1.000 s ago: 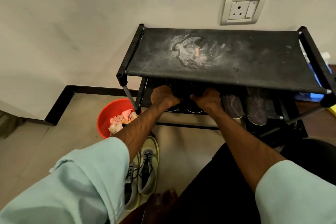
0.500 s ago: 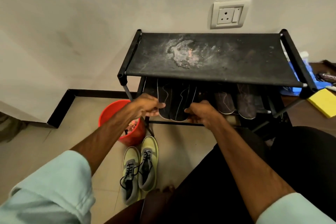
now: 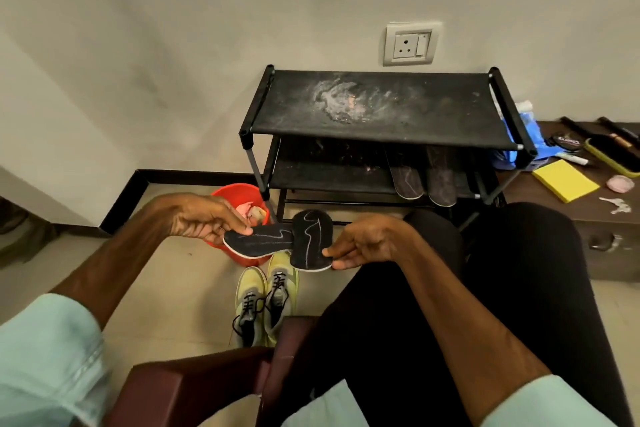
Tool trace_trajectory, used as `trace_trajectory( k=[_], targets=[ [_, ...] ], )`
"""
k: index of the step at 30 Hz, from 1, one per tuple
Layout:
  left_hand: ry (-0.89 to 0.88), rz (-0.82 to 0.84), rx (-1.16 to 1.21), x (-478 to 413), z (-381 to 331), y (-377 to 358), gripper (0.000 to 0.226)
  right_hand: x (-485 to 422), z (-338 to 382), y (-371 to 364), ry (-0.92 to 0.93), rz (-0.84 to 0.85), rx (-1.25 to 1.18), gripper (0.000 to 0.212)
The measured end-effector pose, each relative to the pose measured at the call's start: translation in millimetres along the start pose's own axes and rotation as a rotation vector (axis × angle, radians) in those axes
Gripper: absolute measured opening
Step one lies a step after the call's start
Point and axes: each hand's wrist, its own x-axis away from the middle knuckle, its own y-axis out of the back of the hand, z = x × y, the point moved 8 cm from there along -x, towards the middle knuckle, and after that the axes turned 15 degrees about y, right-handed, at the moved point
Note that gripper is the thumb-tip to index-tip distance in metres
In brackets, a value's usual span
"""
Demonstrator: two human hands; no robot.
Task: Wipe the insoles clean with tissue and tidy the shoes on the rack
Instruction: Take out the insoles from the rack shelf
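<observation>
head cam, looking down from a seat. left hand [image 3: 207,222] is at about 9 o'clock from the middle of the shot, thumb on top and fingers underneath, pinching one end of the left-hand insole [image 3: 263,243], which lies sideways with its other end pointing to 3 o'clock. right hand [image 3: 367,243] is just at 3 o'clock of that, fingertips pinching the near edge of the right-hand insole [image 3: 311,239], which points away toward 12 o'clock. the 2 meet in the middle, the right-hand one covering the tip of the other. both are black with a pale scribbly line on top and a white rim. they're held in the air above the floor, in front of the rack, not on it.

shoe rack [image 3: 450,107] is at 12 o'clock against the wall, black, with a dusty white smear [image 3: 343,104] on the top shelf. 2 spare insoles [image 3: 407,180] lie side by side on the shelf below, toward its 3 o'clock end, tips hanging over the front edge. red bucket [image 3: 230,190] stands on the floor by the rack's 7 o'clock corner with crumpled tissue [image 3: 251,211] inside. yellow-green sneakers [image 3: 277,288] sit as a pair on the floor at 6 o'clock of the held insoles, touching each other. wall socket [image 3: 410,45] is at 12 o'clock above the rack, and a yellow pad [image 3: 564,180] lies on a brown cabinet [image 3: 554,215] at 3 o'clock.
</observation>
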Motion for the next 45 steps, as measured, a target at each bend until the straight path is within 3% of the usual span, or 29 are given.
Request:
trace_trajectory(
  k=[3, 8, 12, 15, 21, 24, 27, 30, 35, 45],
  targets=[
    [0.067, -0.028, -0.036, -10.6, 5.0, -14.3, 0.058, -1.4, -7.9, -8.3, -0.045, -0.006, -0.01, 0.012],
    [0.151, -0.116, 0.007, -66.5, 1.2, -34.7, 0.02, -40.9, -36.8, 0.7, -0.169, -0.1, 0.095, 0.016],
    [0.243, -0.15, 0.001, -128.6, 5.0, -37.9, 0.015, -75.2, -59.8, 19.2, -0.271, -0.148, 0.239, 0.031],
    [0.276, -0.148, 0.039, -172.1, 7.3, -44.4, 0.008, -101.2, -78.8, 28.6, -0.326, -0.165, 0.246, 0.025],
    [0.28, -0.208, 0.172, -253.6, 34.0, -52.1, 0.019, -169.6, -132.5, 50.9, -0.458, -0.269, 0.194, 0.015],
    [0.242, -0.262, 0.272, -283.1, 43.4, -54.0, 0.03, -193.4, -156.7, 80.9, -0.452, -0.405, 0.33, 0.037],
    [0.236, -0.302, 0.271, -310.1, 44.4, -59.9, 0.029, -201.7, -169.9, 98.8, -0.45, -0.493, 0.396, 0.04],
    [0.244, -0.295, 0.271, -334.7, 40.1, -69.8, 0.014, -215.5, -186.0, 103.6, -0.458, -0.498, 0.423, 0.041],
    [0.26, -0.314, 0.228, -363.5, 44.0, -72.3, 0.04, -231.5, -200.6, 100.3, -0.432, -0.526, 0.399, 0.037],
    [0.298, -0.407, 0.199, -402.3, 67.1, -71.7, 0.038, -241.8, -225.0, 118.1, -0.426, -0.565, 0.457, 0.041]
  ],
)
